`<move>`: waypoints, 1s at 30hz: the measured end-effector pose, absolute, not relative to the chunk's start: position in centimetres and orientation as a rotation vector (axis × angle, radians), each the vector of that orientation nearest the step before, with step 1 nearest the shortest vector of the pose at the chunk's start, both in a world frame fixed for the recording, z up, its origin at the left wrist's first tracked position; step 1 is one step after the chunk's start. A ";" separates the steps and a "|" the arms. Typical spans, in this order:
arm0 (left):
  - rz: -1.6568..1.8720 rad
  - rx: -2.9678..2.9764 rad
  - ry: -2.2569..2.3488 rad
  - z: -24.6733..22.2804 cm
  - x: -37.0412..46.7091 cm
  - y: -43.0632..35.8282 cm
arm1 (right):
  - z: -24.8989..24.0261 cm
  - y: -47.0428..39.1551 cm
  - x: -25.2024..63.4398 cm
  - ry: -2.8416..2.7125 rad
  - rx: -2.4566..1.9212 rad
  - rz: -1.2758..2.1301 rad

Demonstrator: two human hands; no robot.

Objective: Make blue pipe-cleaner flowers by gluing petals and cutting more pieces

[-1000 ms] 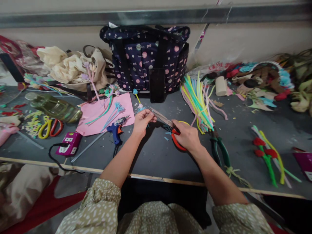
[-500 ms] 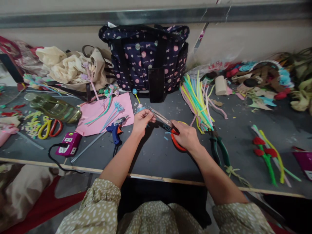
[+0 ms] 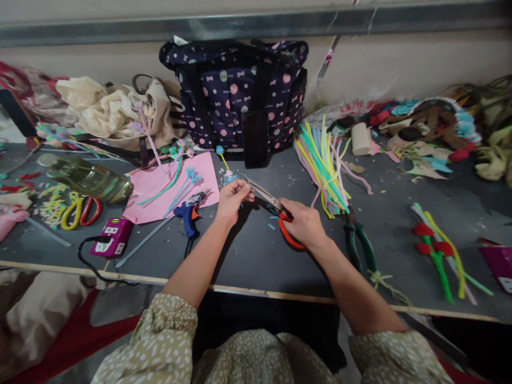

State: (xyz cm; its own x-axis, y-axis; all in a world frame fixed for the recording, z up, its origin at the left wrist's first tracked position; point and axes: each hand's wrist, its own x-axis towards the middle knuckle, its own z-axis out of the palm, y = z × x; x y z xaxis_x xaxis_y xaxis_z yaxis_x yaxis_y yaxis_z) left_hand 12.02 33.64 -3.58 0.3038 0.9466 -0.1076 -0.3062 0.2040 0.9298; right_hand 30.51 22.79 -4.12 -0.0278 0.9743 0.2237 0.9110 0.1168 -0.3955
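Note:
My right hand (image 3: 302, 220) is closed around the red and yellow handles of a pair of scissors (image 3: 266, 194). The blades point up and left toward my left hand (image 3: 236, 200). That hand has its thumb and fingers pinched together at the blade tips; what lies in the pinch is too small to make out. Just behind it are light blue and whitish clippings (image 3: 229, 176) and a small blue flower on a yellow stem (image 3: 221, 154). Short blue cut bits (image 3: 272, 226) lie under the scissors.
Left are a glue gun (image 3: 188, 218), pink sheet (image 3: 160, 200), bottle (image 3: 86, 176) and purple power block (image 3: 112, 236). Pipe cleaners (image 3: 324, 165) and green-handled pliers (image 3: 358, 240) lie right, with red pipe-cleaner flowers (image 3: 434, 248) beyond. A dark bag (image 3: 224, 101) and phone (image 3: 255, 138) stand behind.
The whole view has shifted very slightly left. My hands and the scissors keep nearly the same pose, with the blade tips still at my left fingers.

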 end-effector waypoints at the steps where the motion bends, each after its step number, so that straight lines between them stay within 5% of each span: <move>1: 1.026 0.968 0.836 -3.6 12.0 33.7 | -4.1 22.8 30.5 -1.968 -1.826 0.200; 30: 0.980 0.880 0.898 -3.6 11.9 33.9 | -4.2 23.0 30.6 -1.997 -1.873 0.210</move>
